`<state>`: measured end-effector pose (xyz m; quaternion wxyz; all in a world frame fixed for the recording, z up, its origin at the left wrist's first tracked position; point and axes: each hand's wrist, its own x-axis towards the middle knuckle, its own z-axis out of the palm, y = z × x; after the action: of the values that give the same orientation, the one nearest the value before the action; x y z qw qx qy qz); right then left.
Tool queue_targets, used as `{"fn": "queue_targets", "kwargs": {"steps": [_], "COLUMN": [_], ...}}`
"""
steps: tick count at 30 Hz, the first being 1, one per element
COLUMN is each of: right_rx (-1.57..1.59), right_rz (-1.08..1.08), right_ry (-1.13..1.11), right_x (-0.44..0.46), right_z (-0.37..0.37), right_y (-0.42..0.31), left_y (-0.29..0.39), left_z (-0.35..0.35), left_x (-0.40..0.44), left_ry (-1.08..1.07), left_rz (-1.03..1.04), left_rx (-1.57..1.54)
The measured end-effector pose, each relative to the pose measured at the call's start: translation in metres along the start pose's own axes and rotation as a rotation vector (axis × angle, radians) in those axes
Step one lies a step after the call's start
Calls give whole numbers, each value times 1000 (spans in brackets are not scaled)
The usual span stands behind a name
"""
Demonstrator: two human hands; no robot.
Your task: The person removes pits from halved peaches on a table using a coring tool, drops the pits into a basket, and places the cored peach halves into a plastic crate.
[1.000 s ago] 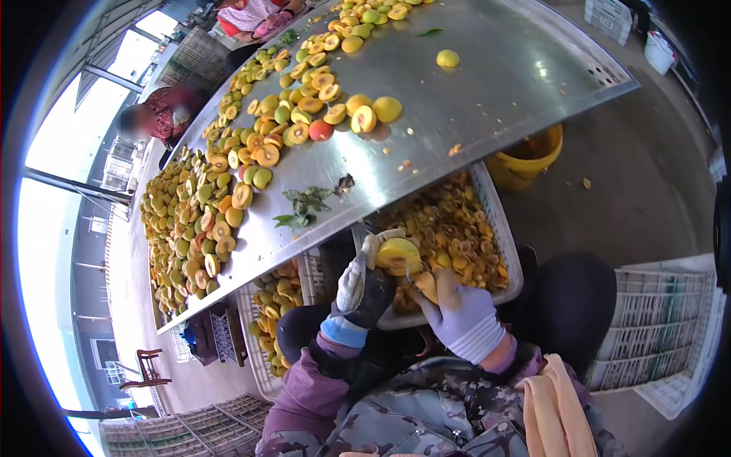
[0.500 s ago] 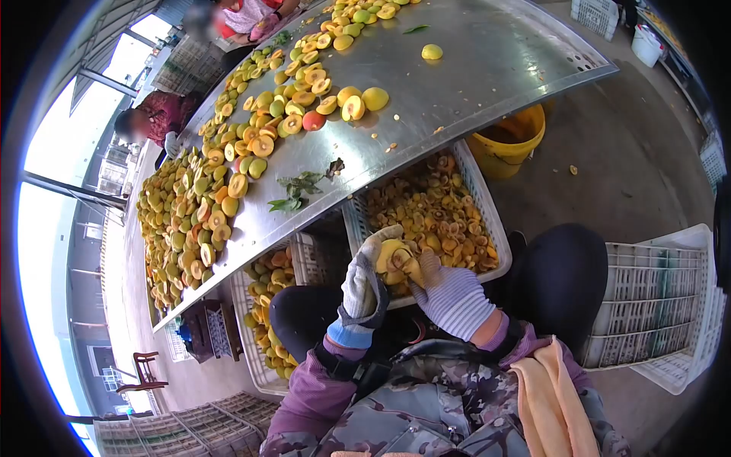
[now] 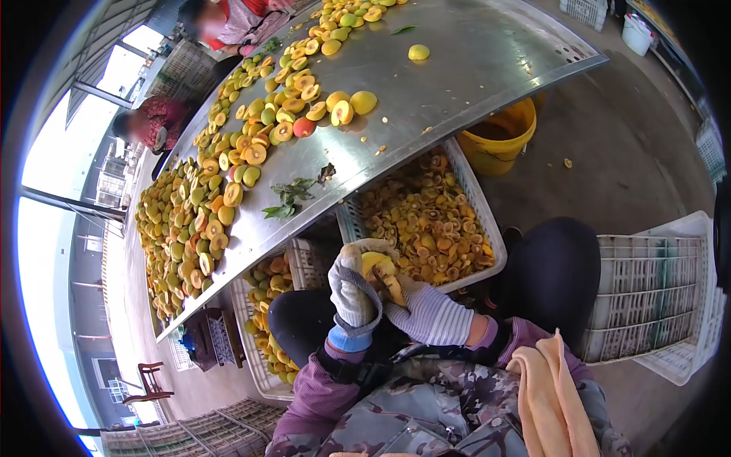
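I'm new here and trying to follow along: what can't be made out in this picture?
In the head view:
Part of the held fruit: hidden by the left hand and right hand.
Far end of the crate: hidden by the metal table.
Far end of the fruit row: cut off by the top edge.

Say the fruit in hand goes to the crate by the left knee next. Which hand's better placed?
Left, probably: the left hand cradles the fruit and is nearer that crate. The right hand is on the fruit's far side from it.

Gloved left hand beside right hand
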<state>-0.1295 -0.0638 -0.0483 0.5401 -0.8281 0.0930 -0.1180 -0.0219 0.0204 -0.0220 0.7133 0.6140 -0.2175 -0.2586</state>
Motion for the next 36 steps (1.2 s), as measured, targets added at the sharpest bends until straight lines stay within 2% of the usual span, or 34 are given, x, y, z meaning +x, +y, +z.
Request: {"fn": "queue_targets", "kwargs": {"steps": [1, 3, 6, 8, 9, 10, 12, 13, 16, 21, 22, 23, 24, 25, 26, 27, 28, 29, 30, 32, 34, 36], "right_rx": [266, 534, 357, -17, -218, -219, 162, 597, 622, 708, 633, 556, 557, 538, 530, 518, 707, 882, 883, 1136, 1162, 1188], "right_rz": [124, 244, 129, -67, -206, -211, -143, 299, 316, 402, 256, 114, 120, -29, -106, -182, 69, 325, 327, 457, 480, 549], "right_ry": [-144, -289, -228, -272, -293, -293, -245, -308, -415, -428, -272, -116, -114, 21, 83, 146, -86, -319, -315, -481, -433, -504], "right_x": [3, 4, 4, 3, 4, 3, 0, -1, -4, -6, -8, -8, -6, -3, -3, -2, -5, -7, -7, -8, -8, -6], "right_z": [-16, -25, -8, 14, 14, 14, 12, -16, -22, -10, -4, 1, 7, 13, 12, 10, -4, -13, -15, -18, -14, -18], "right_y": [-14, -20, -2, 14, 13, 16, 25, -10, -17, -14, -13, -12, -9, -7, -7, -9, -16, -19, -18, -17, -15, -13], "left_y": [2, 10, 11, 24, 25, 26, 30, 32, 32, 33, 36, 41, 48, 58, 59, 59, 56, 40, 23, -11, -10, -3], "left_z": [-1, 0, 7, 17, 18, 17, 13, 7, -16, -12, -6, -1, 7, 15, 14, 10, 6, -4, -9, -9, 3, 10], "left_x": [2, 5, 3, -7, -3, -1, 4, 9, 27, 37, 37, 36, 35, 34, 36, 38, 38, 40, 38, 27, 19, 11], "left_ry": [-27, -78, -96, 18, -14, -11, -114, -103, -567, -643, -644, -636, -619, -600, -595, -626, -652, -691, -695, -517, -492, -192], "left_rz": [-26, -55, -105, -21, 485, 488, 275, 284, -226, -190, -188, -74, 41, 143, 141, 54, -32, -78, -80, -122, -112, -269], "left_rx": [-25, 5, -93, 594, 1028, 1030, 946, 946, 296, 429, 427, 687, 944, 986, 984, 822, 658, 352, 351, -332, -449, -600]}}
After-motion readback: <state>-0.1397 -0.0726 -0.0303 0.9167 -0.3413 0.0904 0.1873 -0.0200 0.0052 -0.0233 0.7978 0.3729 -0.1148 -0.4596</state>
